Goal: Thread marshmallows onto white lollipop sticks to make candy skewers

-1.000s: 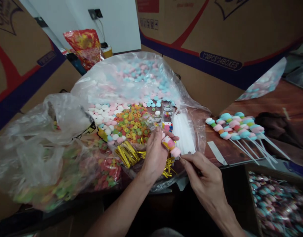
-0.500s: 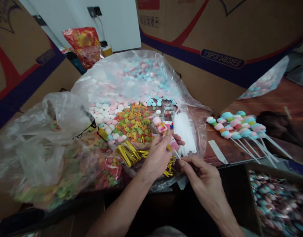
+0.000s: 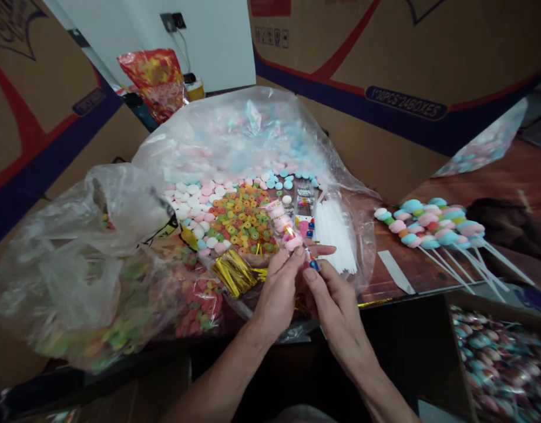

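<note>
Between my hands is a marshmallow skewer (image 3: 281,222) in a clear printed wrapper, its pink sweets pointing up and away from me. My left hand (image 3: 281,279) is closed around the lower part of the sweets. Just below, my right hand (image 3: 334,291) pinches the gathered lower end of the wrapper; the stick is hidden by the fingers. Gold twist ties (image 3: 232,273) lie left of my left hand. Fruit-coloured gummy rings (image 3: 239,214) and loose marshmallows (image 3: 191,200) are spread beyond. White sticks (image 3: 334,235) and printed wrappers (image 3: 304,202) lie behind my hands.
Several unwrapped marshmallow skewers (image 3: 433,223) rest on the table at the right. Below them stands a box of wrapped skewers (image 3: 503,358). A big bag of marshmallows (image 3: 235,126) lies at the back, a bag of gummy rings (image 3: 107,317) at the left. Cardboard cartons (image 3: 376,53) stand behind.
My right hand has moved up and left from the stick to the wrapper's lower end, against my left hand. The skewer now shows its wrapper drawn over the sweets.
</note>
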A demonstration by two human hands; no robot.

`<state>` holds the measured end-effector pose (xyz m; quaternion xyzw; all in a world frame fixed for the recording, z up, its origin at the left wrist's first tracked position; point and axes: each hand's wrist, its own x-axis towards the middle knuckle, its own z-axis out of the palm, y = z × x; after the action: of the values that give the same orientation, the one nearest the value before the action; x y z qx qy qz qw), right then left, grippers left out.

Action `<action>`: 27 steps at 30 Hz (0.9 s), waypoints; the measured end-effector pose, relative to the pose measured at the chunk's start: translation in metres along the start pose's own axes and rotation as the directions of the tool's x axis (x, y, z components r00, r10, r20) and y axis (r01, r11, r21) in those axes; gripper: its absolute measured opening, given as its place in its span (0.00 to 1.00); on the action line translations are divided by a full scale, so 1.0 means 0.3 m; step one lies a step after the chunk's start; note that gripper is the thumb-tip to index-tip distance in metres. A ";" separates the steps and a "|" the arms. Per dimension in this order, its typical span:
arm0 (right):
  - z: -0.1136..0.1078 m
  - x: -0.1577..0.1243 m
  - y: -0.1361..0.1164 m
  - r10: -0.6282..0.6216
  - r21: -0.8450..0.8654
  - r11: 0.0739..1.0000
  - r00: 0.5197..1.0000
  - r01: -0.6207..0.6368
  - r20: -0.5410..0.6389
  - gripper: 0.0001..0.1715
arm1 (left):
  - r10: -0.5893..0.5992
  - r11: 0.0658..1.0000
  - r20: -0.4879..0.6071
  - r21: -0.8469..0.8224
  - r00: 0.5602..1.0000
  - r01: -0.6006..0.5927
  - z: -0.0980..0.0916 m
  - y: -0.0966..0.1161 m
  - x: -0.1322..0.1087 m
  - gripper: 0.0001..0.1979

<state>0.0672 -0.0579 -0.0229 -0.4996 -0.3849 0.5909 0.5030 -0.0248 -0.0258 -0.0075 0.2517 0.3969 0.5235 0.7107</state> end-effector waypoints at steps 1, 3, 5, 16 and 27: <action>0.020 0.000 -0.005 0.064 0.105 0.992 0.998 -0.066 0.023 0.18 | -0.010 1.000 0.011 -0.001 1.000 0.010 -0.016 0.007 -0.013 0.14; 0.063 -0.005 -0.015 0.184 0.323 0.924 0.979 -0.204 0.094 0.20 | -0.037 0.998 0.051 -0.043 0.998 0.039 -0.059 0.027 -0.043 0.14; 0.102 -0.014 -0.023 0.250 0.450 0.836 0.947 -0.315 0.199 0.20 | -0.055 0.992 0.096 -0.109 0.994 0.066 -0.108 0.051 -0.071 0.13; -0.021 0.156 -0.039 -0.368 -0.837 0.338 0.879 0.431 0.304 0.12 | 0.145 0.974 -0.131 -0.156 0.981 -0.165 -0.223 0.160 -0.096 0.03; -0.095 0.294 -0.027 -0.396 -0.832 0.121 0.795 0.542 0.460 0.09 | 0.048 0.967 -0.178 -0.239 0.983 -0.091 -0.220 0.119 -0.044 0.08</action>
<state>0.0971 0.0287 -0.0390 -0.5085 -0.8205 0.0892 0.2453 -0.1007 -0.0305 -0.0128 0.1297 0.3791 0.6130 0.6809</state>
